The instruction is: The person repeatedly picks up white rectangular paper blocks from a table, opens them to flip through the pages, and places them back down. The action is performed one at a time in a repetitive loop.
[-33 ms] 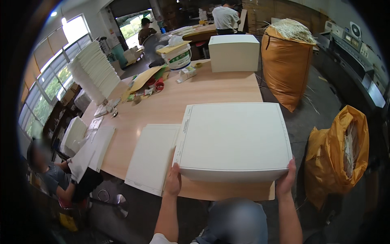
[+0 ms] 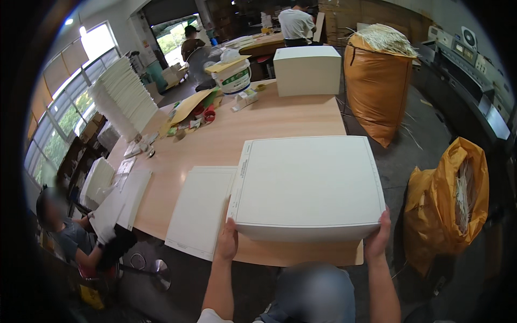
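A thick stack of large white paper sheets (image 2: 309, 180) sits on the wooden table in front of me, its top sheet printed with a thin border line. My left hand (image 2: 228, 242) grips its near left corner, while my right hand (image 2: 378, 237) holds the near right corner. The fingers are partly hidden behind the stack's sides. Beside it on the left lies a lower pile of bordered white sheets (image 2: 199, 210), close to my left hand.
The wooden table (image 2: 291, 116) bears another tall paper stack (image 2: 307, 72), a white bucket (image 2: 234, 78) and scraps (image 2: 202, 116). Orange sacks of paper strips (image 2: 377, 91) (image 2: 444, 204) stand to the right. A seated co-worker (image 2: 81, 237) handles sheets at left; other people work farther back.
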